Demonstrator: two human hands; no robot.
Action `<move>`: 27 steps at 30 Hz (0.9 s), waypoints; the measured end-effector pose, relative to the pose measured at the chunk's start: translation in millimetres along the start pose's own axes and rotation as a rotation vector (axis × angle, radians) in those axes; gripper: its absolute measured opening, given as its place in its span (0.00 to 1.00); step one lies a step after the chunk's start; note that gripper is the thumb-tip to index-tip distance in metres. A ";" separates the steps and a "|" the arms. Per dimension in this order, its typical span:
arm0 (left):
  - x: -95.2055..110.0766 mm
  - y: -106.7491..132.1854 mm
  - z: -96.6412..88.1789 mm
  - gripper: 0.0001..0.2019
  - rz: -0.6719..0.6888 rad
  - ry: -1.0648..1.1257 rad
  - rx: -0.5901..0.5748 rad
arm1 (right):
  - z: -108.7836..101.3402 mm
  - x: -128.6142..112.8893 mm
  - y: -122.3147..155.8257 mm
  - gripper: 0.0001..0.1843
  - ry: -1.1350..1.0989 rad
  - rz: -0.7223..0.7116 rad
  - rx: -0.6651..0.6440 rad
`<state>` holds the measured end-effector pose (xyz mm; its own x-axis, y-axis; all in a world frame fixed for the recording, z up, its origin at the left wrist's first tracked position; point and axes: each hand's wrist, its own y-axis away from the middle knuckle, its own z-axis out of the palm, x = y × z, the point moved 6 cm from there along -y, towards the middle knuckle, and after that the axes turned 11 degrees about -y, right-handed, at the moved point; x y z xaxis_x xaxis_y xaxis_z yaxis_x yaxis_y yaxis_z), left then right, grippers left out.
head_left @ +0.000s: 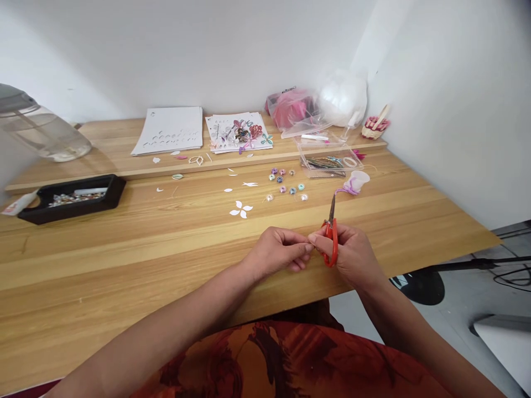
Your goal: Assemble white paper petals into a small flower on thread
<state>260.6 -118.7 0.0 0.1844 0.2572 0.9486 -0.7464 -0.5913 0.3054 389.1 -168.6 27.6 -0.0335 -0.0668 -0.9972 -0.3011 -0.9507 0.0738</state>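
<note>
My left hand [282, 249] is closed in a pinch above the table's near edge, its fingertips meeting those of my right hand. What lies between the pinched fingertips is too small to make out. Hooked on my right hand [352, 251] is a pair of red-handled scissors [333, 232], its dark blades closed and pointing away from me. Beyond the blade tips lies a white spool [357, 181] with lilac thread [349, 187]. To the left, several small bobbins [282, 189] of coloured thread sit on the wood. White petal-shaped pieces [244, 213] are laid out like a flower.
A clear box [327, 160] of thin tools stands behind the bobbins. Paper sheets [170, 130], a pile of flower ornaments [244, 132], plastic bags [298, 110] and a small basket [375, 127] line the raised shelf. At left are a black tray [74, 199] and a water jug [41, 127].
</note>
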 end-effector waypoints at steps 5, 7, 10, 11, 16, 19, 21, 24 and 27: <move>1.0 0.1 0.1 0.09 0.005 0.004 0.016 | 0.7 2.5 -0.5 0.13 -0.047 0.034 0.006; 1.7 0.0 -0.2 0.10 0.002 0.017 0.029 | 0.7 5.5 -0.5 0.13 -0.104 0.061 0.032; 2.2 -0.3 -0.1 0.10 -0.006 0.030 0.032 | 1.3 9.5 -0.2 0.13 -0.196 0.092 0.069; 2.1 -0.4 -0.2 0.10 -0.010 0.034 0.033 | 1.7 10.4 -0.2 0.13 -0.221 0.096 0.078; 1.8 -0.4 -0.3 0.09 -0.018 0.026 0.033 | 2.1 14.2 -1.0 0.13 -0.264 0.106 0.091; 2.9 0.2 0.3 0.10 0.001 0.012 0.021 | 0.4 14.8 -1.6 0.14 -0.230 0.121 0.087; 3.1 0.6 0.4 0.09 0.005 0.010 0.018 | -1.1 14.4 -1.8 0.15 -0.199 0.132 0.082; 2.4 0.5 -0.1 0.08 0.001 0.020 0.026 | -1.8 13.4 -1.7 0.15 -0.170 0.136 0.045; 1.4 -0.4 -1.0 0.08 -0.003 0.028 0.038 | -2.7 13.8 -1.3 0.14 -0.165 0.128 0.006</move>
<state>260.5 -117.3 1.1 0.1680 0.2804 0.9451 -0.7211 -0.6187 0.3117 391.6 -169.1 13.7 -0.2275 -0.1364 -0.9642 -0.2899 -0.9358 0.2008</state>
